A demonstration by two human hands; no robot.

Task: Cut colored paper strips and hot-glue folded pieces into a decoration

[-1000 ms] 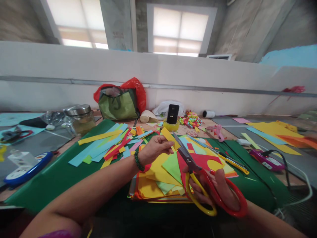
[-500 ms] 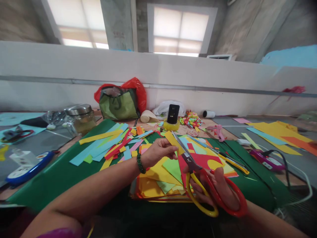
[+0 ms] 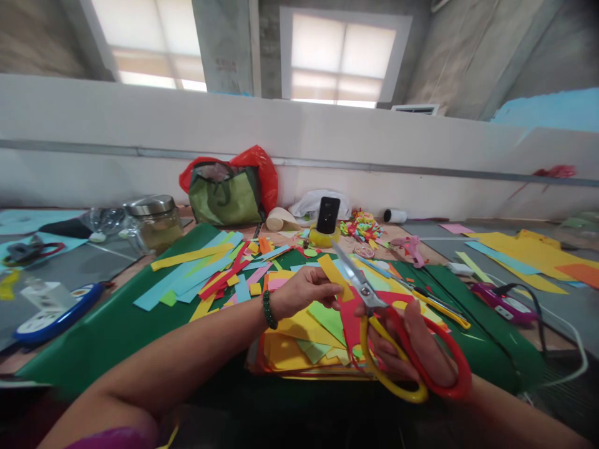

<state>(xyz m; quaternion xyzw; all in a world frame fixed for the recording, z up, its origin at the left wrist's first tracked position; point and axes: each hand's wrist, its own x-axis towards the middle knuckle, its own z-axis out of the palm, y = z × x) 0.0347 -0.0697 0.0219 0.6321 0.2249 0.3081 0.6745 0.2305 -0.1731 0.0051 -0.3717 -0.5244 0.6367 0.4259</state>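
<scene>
My left hand (image 3: 306, 290) pinches a yellow paper strip (image 3: 335, 275) and holds it up over a stack of coloured paper sheets (image 3: 299, 340). A green bead bracelet (image 3: 267, 309) is on that wrist. My right hand (image 3: 412, 349) grips large scissors (image 3: 397, 337) with one red and one yellow handle loop. The steel blades (image 3: 358, 277) point up and away, right beside the strip and touching its right edge. The stack lies on a dark green sheet (image 3: 116, 324) that covers the table.
Loose paper strips (image 3: 206, 271) lie to the left. A glass jar (image 3: 154, 221), a red and green bag (image 3: 229, 187), a tape roll (image 3: 279, 219), a phone on a yellow stand (image 3: 326, 219), a pink glue gun (image 3: 412, 247), a yellow knife (image 3: 442, 305) and a purple tool with a cable (image 3: 503, 302) surround the work.
The scissors have lifted and shifted a little right, their blades closing in beside the strip. My left hand has lowered slightly with the strip.
</scene>
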